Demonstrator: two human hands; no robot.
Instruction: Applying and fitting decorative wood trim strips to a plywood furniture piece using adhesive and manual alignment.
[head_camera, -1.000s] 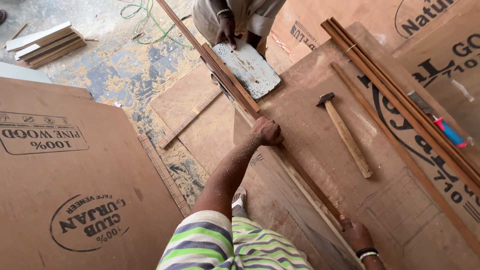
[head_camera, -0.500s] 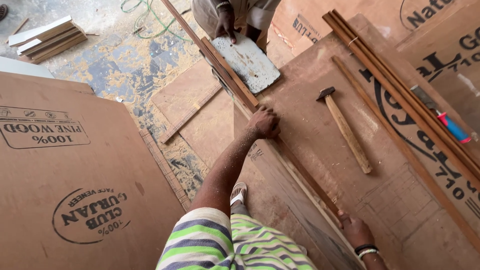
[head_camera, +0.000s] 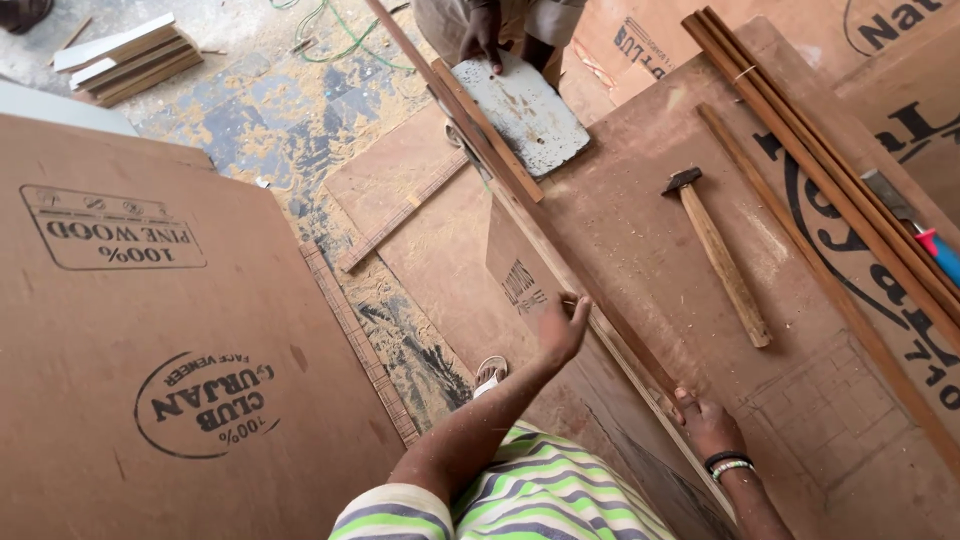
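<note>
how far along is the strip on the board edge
Done: the strip lies along the board edge. In hand: left hand and right hand press it there. Left: the hammer lies untouched on the board, so fixing looks not yet begun.

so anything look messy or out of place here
Sawdust is strewn thickly over the floor between the plywood sheets, and a green cable lies loose in it. A hammer lies unused on the board. The left hand and right hand rest on a wood strip at the board's edge; nothing there looks askew.
</note>
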